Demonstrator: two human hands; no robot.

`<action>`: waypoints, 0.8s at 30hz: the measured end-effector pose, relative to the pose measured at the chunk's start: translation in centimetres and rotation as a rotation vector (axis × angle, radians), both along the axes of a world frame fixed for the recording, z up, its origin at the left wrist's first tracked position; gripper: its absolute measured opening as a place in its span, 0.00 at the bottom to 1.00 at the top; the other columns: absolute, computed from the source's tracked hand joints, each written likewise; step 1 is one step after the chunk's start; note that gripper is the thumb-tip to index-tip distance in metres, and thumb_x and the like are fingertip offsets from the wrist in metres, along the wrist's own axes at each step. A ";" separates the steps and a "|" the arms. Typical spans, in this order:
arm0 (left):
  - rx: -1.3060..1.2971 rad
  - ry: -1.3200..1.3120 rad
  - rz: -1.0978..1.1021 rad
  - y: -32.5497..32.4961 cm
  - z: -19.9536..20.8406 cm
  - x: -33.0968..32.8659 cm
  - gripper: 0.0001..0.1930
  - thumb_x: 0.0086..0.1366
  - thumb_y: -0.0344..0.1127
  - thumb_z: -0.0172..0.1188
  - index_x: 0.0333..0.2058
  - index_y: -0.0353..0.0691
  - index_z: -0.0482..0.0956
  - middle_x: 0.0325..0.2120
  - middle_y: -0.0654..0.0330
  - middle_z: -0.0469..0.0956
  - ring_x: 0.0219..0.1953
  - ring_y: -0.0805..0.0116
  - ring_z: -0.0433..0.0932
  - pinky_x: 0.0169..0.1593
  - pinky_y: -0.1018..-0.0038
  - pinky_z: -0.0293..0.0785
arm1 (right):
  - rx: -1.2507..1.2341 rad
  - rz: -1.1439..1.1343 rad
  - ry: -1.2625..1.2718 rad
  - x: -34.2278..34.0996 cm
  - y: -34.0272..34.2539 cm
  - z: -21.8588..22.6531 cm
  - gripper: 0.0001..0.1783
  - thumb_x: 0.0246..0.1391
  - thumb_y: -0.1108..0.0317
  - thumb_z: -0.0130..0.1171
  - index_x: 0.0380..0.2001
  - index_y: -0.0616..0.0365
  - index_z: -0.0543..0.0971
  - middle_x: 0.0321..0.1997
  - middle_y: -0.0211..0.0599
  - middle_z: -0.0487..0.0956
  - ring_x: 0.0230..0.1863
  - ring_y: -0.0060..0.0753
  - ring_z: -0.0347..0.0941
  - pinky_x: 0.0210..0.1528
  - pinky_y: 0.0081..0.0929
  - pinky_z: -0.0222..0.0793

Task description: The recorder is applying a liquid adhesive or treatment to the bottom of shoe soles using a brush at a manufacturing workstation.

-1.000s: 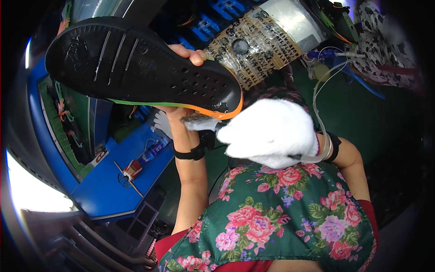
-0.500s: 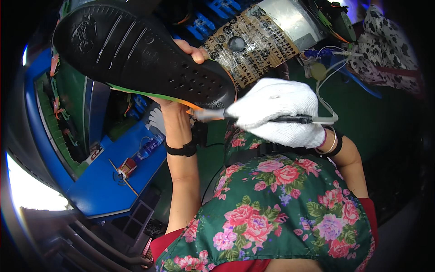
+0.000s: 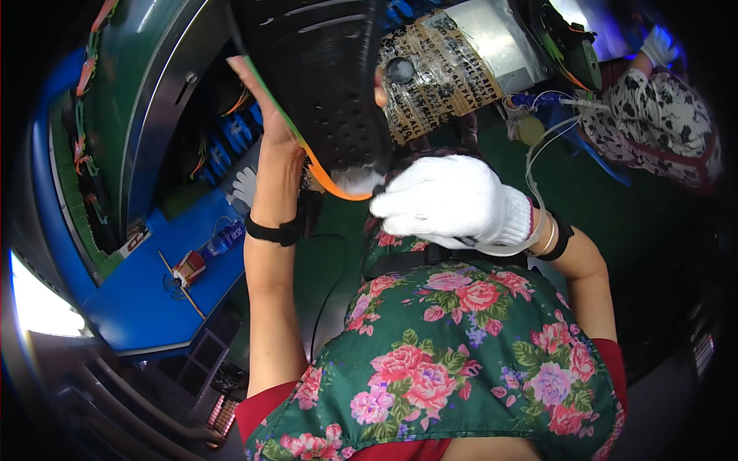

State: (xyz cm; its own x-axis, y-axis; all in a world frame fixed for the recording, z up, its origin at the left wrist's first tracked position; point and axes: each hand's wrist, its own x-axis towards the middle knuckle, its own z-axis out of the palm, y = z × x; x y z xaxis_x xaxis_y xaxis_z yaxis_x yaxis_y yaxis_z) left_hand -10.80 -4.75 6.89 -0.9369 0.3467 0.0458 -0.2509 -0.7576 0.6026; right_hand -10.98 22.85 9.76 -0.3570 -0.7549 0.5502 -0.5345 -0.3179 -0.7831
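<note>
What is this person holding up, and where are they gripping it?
The left hand grips a black shoe sole by its orange-trimmed edge; the gloved right hand works at its lower end.

The sole [image 3: 323, 84] runs off the top edge; it hides the left hand's [image 3: 269, 115] fingers.

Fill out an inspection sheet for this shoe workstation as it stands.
Surface: blue bench at the left, under a green machine housing.
Job's things: black shoe sole with an orange edge, raised overhead; a pale tool tip touches its lower end.
Clutter: small plastic bottle, small red-and-white box, thin stick and a spare white glove on the bench.
Grippers: bare left hand grips the sole's edge; white-gloved right hand is closed around a tool at the sole.
Cables: pale tube runs from the right wrist toward the taped box.
Surroundings: another person's patterned sleeve at upper right.
</note>
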 end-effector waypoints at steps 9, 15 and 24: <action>-0.013 -0.251 -0.105 0.0 -1.1 0.8 0.66 0.62 0.93 0.27 0.74 0.35 0.68 0.53 0.33 0.84 0.49 0.41 0.90 0.50 0.50 0.91 | -0.022 0.105 -0.010 -1.0 -0.3 -0.7 0.12 0.53 0.73 0.75 0.42 0.53 0.92 0.51 0.38 0.92 0.46 0.45 0.89 0.47 0.36 0.86; -0.091 -0.541 -0.050 0.6 0.9 1.5 0.61 0.67 0.89 0.33 0.72 0.35 0.71 0.53 0.39 0.85 0.45 0.43 0.91 0.47 0.48 0.92 | -0.040 0.101 -0.013 -1.8 -0.6 -0.7 0.12 0.56 0.74 0.73 0.44 0.51 0.93 0.49 0.37 0.92 0.47 0.43 0.89 0.50 0.37 0.85; 0.022 -0.777 0.451 -0.8 -4.2 6.1 0.43 0.79 0.73 0.42 0.66 0.35 0.76 0.53 0.48 0.86 0.48 0.48 0.88 0.52 0.53 0.87 | -0.167 -0.224 -0.821 -1.2 0.3 0.0 0.08 0.56 0.76 0.78 0.40 0.63 0.92 0.44 0.43 0.92 0.48 0.32 0.90 0.56 0.31 0.85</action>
